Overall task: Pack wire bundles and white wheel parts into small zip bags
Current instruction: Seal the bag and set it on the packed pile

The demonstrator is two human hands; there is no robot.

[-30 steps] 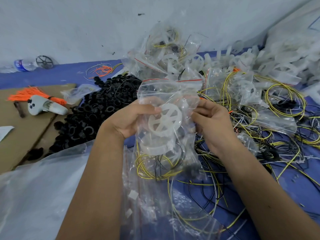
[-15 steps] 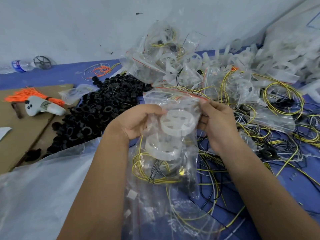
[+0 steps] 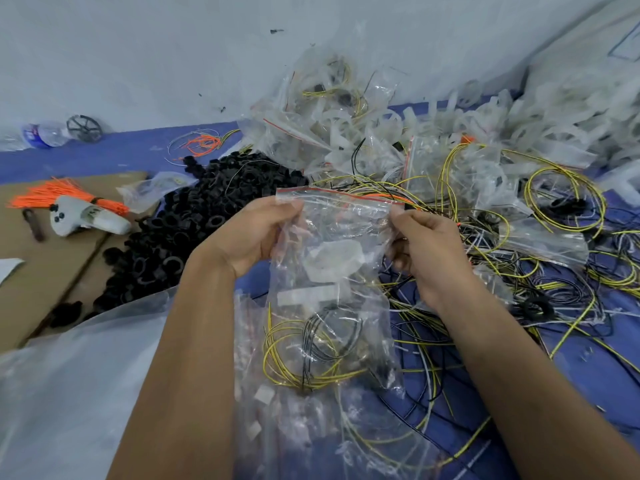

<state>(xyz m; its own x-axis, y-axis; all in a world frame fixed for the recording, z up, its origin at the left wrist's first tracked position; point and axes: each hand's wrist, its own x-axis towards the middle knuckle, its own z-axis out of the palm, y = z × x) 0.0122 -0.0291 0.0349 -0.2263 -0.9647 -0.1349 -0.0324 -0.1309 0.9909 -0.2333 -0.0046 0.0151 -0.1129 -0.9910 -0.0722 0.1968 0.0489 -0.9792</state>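
A person holds a filled zip bag upright above a blue table, the left hand and right hand each pinching a top corner by the red seal strip. White wheel parts and a wire bundle sag inside. The film looks thin, light and slippery; the stiffer seal edge seems the surest hold.

This looks like a small assembly or packing workshop. Left of the left hand lies a heap of black rings. Beyond the right hand, loose wires and filled bags lie piled on a blue table against a bare wall.
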